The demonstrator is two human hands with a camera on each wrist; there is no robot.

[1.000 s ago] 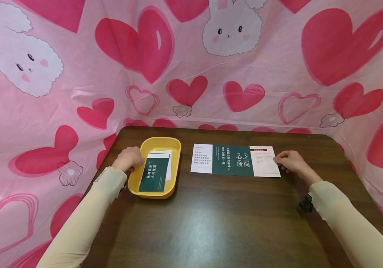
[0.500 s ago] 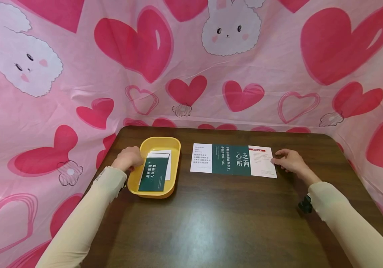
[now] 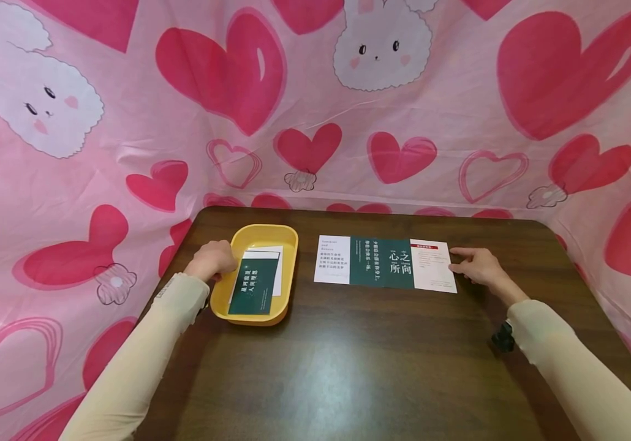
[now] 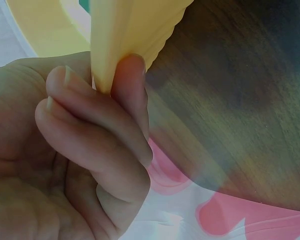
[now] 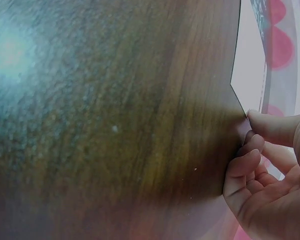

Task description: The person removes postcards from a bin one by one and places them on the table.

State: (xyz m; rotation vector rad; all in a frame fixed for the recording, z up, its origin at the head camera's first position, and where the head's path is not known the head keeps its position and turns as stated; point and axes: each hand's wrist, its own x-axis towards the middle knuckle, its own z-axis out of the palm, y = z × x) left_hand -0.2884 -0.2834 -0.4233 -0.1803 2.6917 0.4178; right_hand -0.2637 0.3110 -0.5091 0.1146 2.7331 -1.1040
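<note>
My left hand (image 3: 212, 260) grips the left rim of a yellow plastic tray (image 3: 263, 234), its wall (image 4: 132, 30) pinched between thumb and curled fingers in the left wrist view. Inside the tray a dark green card (image 3: 255, 286) with white lettering lies over white cards (image 3: 277, 285). On the table, a white text card (image 3: 333, 263), green cards (image 3: 370, 272) and a white card with a red heading (image 3: 431, 275) form a row, edges meeting. My right hand (image 3: 478, 266) touches that last card's right edge with thumb and index fingertip; the other fingers are curled underneath.
The brown wooden table (image 3: 326, 367) has rounded corners. Behind and beside it hangs a pink cloth (image 3: 315, 92) printed with hearts and rabbits. A dark wrist-worn device (image 3: 504, 337) sits below my right sleeve.
The white card with the red heading has shifted slightly left and turned straighter against the green cards. My right thumb and index finger have spread along its edge. My left hand stays put.
</note>
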